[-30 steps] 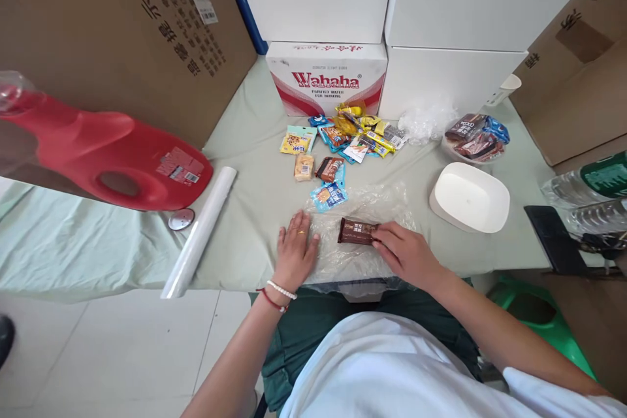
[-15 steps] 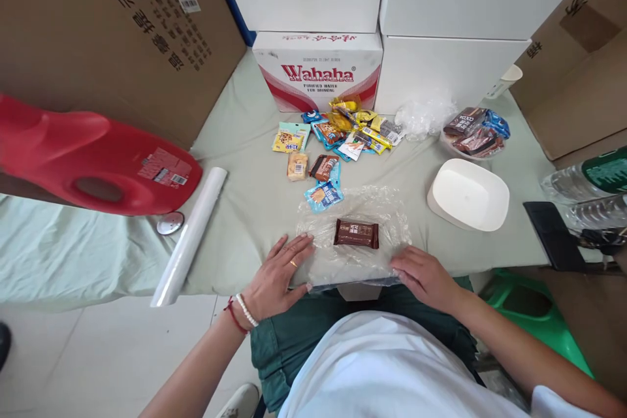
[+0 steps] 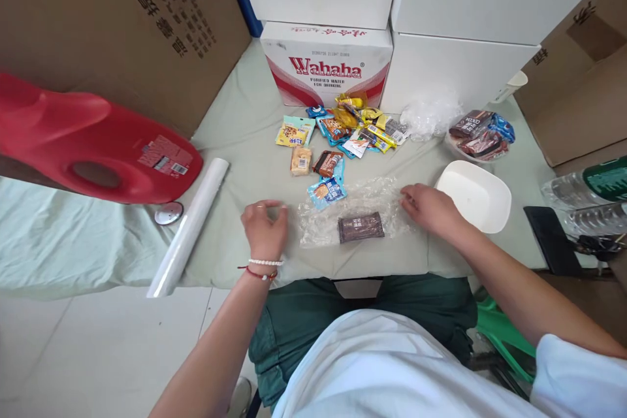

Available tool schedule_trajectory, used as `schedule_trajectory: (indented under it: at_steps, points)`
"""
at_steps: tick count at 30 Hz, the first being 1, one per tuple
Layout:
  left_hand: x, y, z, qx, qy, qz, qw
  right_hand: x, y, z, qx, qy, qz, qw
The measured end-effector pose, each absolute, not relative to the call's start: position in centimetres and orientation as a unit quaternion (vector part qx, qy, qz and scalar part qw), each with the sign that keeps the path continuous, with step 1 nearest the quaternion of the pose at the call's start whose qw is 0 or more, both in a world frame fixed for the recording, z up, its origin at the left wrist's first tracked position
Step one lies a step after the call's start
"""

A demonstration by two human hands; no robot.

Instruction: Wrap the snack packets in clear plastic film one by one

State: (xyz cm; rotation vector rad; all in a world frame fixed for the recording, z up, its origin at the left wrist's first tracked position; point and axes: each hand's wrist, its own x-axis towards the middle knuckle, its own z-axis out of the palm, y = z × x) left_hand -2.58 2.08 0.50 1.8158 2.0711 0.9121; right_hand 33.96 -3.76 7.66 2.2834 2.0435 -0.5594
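A dark brown wrapped snack bar [image 3: 361, 227] lies under a fold of clear plastic film [image 3: 318, 225] near the table's front edge. My left hand [image 3: 264, 232] is just left of the film, apart from it, fingers bent and thumb separate, with nothing visible in them. At the film's right edge is my right hand [image 3: 428, 209], its bent fingertips slightly apart and beside or lightly touching the film. Just beyond the film lies a small blue snack packet [image 3: 327, 192].
Behind are a brown packet [image 3: 327, 163], a beige packet [image 3: 300, 161] and a pile of snacks [image 3: 362, 124]. On the right stand a white tub [image 3: 473, 199] and a filled bowl [image 3: 480, 137]. To the left lie a film roll [image 3: 189, 228] and a red jug [image 3: 122, 157].
The film's near part has been folded away from me over the brown bar. Both hands have moved forward; my left hand has left the film, and its fingers are more bent.
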Motion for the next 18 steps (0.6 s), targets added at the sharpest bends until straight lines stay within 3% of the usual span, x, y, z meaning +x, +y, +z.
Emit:
schedule_trajectory:
  at_steps: [5,9,15,18]
  points:
    - [-1.2,-3.8,2.7,0.616,0.66,0.427,-0.047,31.0,0.7,9.3,0.65,0.748,-0.137,-0.008]
    - [2.9,-8.0,3.5,0.844,0.448,0.294,0.035,27.3,3.9,7.1,0.599,0.787,-0.149,0.003]
    - [6.5,-6.4,2.5,0.876,0.46,0.107,0.102,24.8,5.0,5.8,0.634,0.742,-0.215,0.05]
    - [6.6,-6.1,2.2,0.875,0.463,0.096,0.101,25.1,3.4,7.1,0.578,0.774,-0.258,-0.004]
